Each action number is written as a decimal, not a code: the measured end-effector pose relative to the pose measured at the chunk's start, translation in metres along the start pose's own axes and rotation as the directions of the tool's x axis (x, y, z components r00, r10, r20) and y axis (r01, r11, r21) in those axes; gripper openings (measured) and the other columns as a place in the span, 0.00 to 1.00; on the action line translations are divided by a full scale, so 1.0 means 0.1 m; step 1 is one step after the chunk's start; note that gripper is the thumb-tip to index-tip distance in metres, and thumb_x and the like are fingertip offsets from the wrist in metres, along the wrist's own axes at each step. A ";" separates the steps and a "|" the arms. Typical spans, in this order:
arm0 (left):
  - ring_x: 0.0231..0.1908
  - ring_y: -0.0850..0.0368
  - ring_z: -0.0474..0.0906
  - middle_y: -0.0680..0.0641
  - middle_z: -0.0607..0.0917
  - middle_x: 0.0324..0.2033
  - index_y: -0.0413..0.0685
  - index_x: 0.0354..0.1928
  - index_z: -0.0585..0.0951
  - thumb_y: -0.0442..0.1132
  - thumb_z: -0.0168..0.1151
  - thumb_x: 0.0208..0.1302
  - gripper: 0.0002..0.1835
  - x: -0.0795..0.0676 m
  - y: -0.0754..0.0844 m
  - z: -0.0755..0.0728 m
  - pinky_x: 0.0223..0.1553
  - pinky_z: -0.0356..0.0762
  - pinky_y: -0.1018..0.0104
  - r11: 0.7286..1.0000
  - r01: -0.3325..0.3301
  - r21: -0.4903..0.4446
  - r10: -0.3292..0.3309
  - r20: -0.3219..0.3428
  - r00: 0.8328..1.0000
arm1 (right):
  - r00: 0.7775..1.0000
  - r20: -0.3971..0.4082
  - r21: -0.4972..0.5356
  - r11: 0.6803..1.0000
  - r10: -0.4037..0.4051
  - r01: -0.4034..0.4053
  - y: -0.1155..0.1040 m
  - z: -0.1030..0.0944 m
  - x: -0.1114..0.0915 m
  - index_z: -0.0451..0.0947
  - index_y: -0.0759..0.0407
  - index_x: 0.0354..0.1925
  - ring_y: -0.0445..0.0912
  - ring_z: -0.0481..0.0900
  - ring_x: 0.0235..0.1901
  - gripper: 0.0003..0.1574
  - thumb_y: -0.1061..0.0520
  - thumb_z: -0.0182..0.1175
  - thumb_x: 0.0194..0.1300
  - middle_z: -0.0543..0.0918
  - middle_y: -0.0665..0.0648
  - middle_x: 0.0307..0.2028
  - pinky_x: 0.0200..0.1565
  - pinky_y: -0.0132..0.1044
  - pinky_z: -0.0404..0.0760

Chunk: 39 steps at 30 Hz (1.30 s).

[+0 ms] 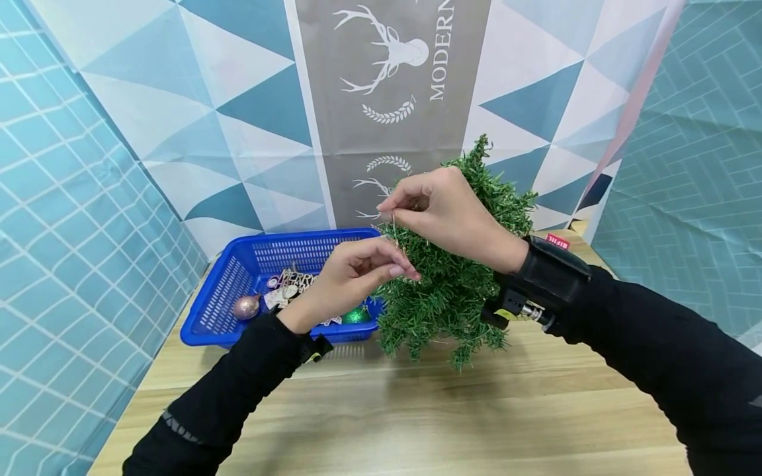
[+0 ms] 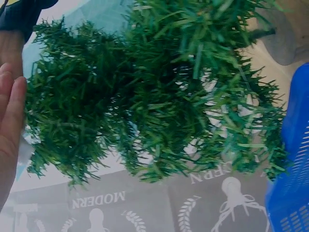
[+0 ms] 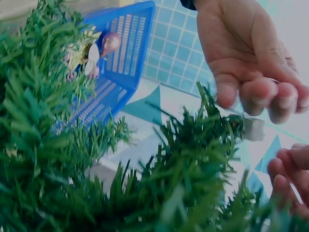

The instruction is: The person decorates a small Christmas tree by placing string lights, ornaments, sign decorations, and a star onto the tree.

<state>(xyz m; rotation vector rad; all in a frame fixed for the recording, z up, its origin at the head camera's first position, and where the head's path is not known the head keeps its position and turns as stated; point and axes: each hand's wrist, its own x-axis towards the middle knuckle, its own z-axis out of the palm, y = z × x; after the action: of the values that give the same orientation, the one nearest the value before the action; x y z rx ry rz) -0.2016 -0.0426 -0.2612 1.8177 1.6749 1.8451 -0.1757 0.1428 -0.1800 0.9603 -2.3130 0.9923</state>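
Observation:
My right hand [image 1: 449,205] is raised in front of a green artificial Christmas tree [image 1: 440,297]. Its thumb and finger pinch a thin, pale string [image 1: 393,225] that hangs down towards my left hand [image 1: 363,264]. That left hand is just below, its fingers bent and its thumb close to the forefinger; whether it grips anything is hidden. In the right wrist view, a small pale square piece [image 3: 253,129] shows below the left fingertips, beside the branches; what it is cannot be made out. The left wrist view shows only part of the left hand [image 2: 8,125] beside the tree.
Left of the tree, a blue plastic basket [image 1: 280,241] stands on the wooden table [image 1: 381,410]. Inside are a pink bauble [image 1: 246,307], a green glitter bauble [image 1: 357,315] and lettered wooden ornaments [image 1: 294,279]. A patterned backdrop [image 1: 262,79] rises behind.

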 end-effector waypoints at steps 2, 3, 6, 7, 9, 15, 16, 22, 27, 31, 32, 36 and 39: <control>0.42 0.48 0.82 0.36 0.81 0.38 0.26 0.44 0.75 0.31 0.55 0.68 0.10 -0.02 -0.01 -0.02 0.46 0.78 0.52 0.999 0.033 0.020 -0.033 -0.028 0.999 | 0.995 -0.041 -0.030 0.996 -0.089 0.088 0.01 -0.03 -0.01 0.85 0.64 0.33 0.39 0.79 0.28 0.08 0.72 0.61 0.60 0.85 0.53 0.31 0.35 0.30 0.76; 0.42 0.47 0.81 0.36 0.81 0.38 0.26 0.45 0.75 0.32 0.55 0.69 0.12 -0.04 -0.01 -0.03 0.47 0.77 0.52 0.998 0.046 0.032 -0.045 -0.041 0.998 | 0.989 -0.056 -0.052 0.990 -0.135 0.132 0.01 -0.05 -0.01 0.85 0.65 0.35 0.39 0.77 0.28 0.08 0.72 0.60 0.60 0.85 0.53 0.31 0.35 0.30 0.75; 0.43 0.48 0.80 0.37 0.81 0.41 0.27 0.48 0.75 0.36 0.56 0.69 0.15 -0.07 0.00 -0.09 0.47 0.77 0.55 0.993 0.071 0.099 -0.064 -0.076 0.995 | 0.970 -0.045 -0.116 0.966 -0.238 0.232 0.02 -0.15 -0.04 0.84 0.67 0.41 0.40 0.73 0.30 0.11 0.73 0.60 0.61 0.81 0.53 0.31 0.36 0.31 0.71; 0.43 0.49 0.80 0.38 0.81 0.41 0.27 0.48 0.75 0.36 0.56 0.69 0.16 -0.07 0.00 -0.11 0.47 0.77 0.56 0.989 0.072 0.128 -0.062 -0.085 0.994 | 0.966 -0.027 -0.134 0.959 -0.257 0.251 0.02 -0.18 -0.06 0.83 0.67 0.42 0.40 0.71 0.30 0.12 0.73 0.59 0.61 0.79 0.53 0.30 0.35 0.31 0.68; 0.43 0.52 0.79 0.39 0.81 0.43 0.27 0.49 0.75 0.35 0.55 0.69 0.15 -0.08 0.00 -0.14 0.42 0.76 0.61 0.981 0.069 0.180 -0.053 -0.089 0.995 | 0.962 0.032 -0.149 0.951 -0.270 0.272 0.02 -0.26 -0.10 0.83 0.68 0.45 0.40 0.72 0.30 0.14 0.75 0.56 0.63 0.75 0.53 0.29 0.34 0.31 0.68; 0.38 0.57 0.76 0.44 0.81 0.44 0.30 0.49 0.77 0.29 0.54 0.68 0.11 -0.10 0.01 -0.21 0.33 0.67 0.64 0.966 0.026 0.258 -0.014 -0.048 0.999 | 0.952 0.246 -0.066 0.977 -0.183 0.205 -0.05 -0.44 -0.25 0.81 0.64 0.44 0.38 0.76 0.28 0.20 0.76 0.45 0.68 0.72 0.50 0.30 0.33 0.30 0.75; 0.37 0.57 0.75 0.44 0.81 0.44 0.31 0.49 0.77 0.28 0.55 0.68 0.11 -0.10 0.01 -0.22 0.33 0.67 0.65 0.961 0.006 0.276 0.003 -0.033 0.999 | 0.950 0.279 -0.034 0.987 -0.142 0.158 -0.07 -0.46 -0.28 0.80 0.62 0.44 0.38 0.75 0.25 0.19 0.74 0.45 0.69 0.72 0.50 0.30 0.30 0.30 0.75; 0.32 0.61 0.71 0.45 0.81 0.41 0.35 0.46 0.81 0.19 0.58 0.60 0.14 -0.15 -0.03 -0.32 0.33 0.68 0.68 0.912 -0.110 0.395 0.090 0.067 0.994 | 0.889 0.433 -0.004 0.986 0.153 -0.167 -0.20 -0.42 -0.45 0.80 0.58 0.44 0.41 0.63 0.14 0.13 0.64 0.48 0.72 0.70 0.48 0.21 0.21 0.34 0.68; 0.38 0.58 0.76 0.44 0.83 0.40 0.35 0.45 0.82 0.19 0.62 0.57 0.15 -0.26 -0.10 -0.32 0.37 0.72 0.69 0.907 -0.158 0.390 0.101 0.164 0.981 | 0.795 0.540 -0.007 0.946 0.276 -0.323 -0.20 -0.35 -0.69 0.81 0.54 0.43 0.40 0.64 0.15 0.12 0.61 0.49 0.72 0.72 0.47 0.19 0.21 0.33 0.68; 0.46 0.54 0.78 0.41 0.83 0.42 0.34 0.45 0.82 0.20 0.63 0.56 0.14 -0.31 -0.16 -0.24 0.45 0.76 0.66 0.919 -0.165 0.359 0.090 0.216 0.972 | 0.774 0.567 0.032 0.931 0.283 -0.364 -0.17 -0.38 -0.92 0.81 0.52 0.43 0.39 0.64 0.14 0.13 0.57 0.48 0.74 0.70 0.44 0.18 0.19 0.33 0.66; 0.48 0.53 0.78 0.40 0.83 0.43 0.34 0.46 0.82 0.20 0.62 0.56 0.14 -0.31 -0.18 -0.22 0.48 0.75 0.64 0.921 -0.167 0.351 0.089 0.229 0.969 | 0.785 0.557 0.047 0.933 0.271 -0.356 -0.16 -0.41 -0.97 0.80 0.51 0.43 0.39 0.63 0.14 0.13 0.57 0.48 0.74 0.69 0.44 0.18 0.18 0.32 0.66; 0.53 0.49 0.76 0.39 0.83 0.46 0.34 0.48 0.82 0.18 0.62 0.55 0.18 -0.27 -0.22 -0.13 0.55 0.72 0.61 0.920 -0.170 0.353 0.083 0.250 0.965 | 0.858 0.461 0.088 0.951 0.225 -0.297 -0.09 -0.52 -1.09 0.81 0.54 0.45 0.41 0.62 0.14 0.14 0.64 0.48 0.73 0.69 0.43 0.19 0.16 0.32 0.65; 0.56 0.49 0.73 0.41 0.83 0.49 0.33 0.51 0.80 0.19 0.61 0.57 0.19 -0.23 -0.24 -0.05 0.58 0.69 0.61 0.907 -0.160 0.390 0.055 0.267 0.962 | 0.898 0.358 0.054 0.954 0.257 -0.295 -0.02 -0.63 -1.12 0.81 0.56 0.44 0.41 0.62 0.13 0.14 0.67 0.51 0.70 0.69 0.45 0.18 0.14 0.32 0.64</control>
<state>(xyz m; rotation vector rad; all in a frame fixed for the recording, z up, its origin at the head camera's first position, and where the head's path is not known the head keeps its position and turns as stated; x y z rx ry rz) -0.2128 -0.0517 -0.2920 2.2281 2.0060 1.2846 -0.0928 0.2365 -0.2080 0.9251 -2.7774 1.1460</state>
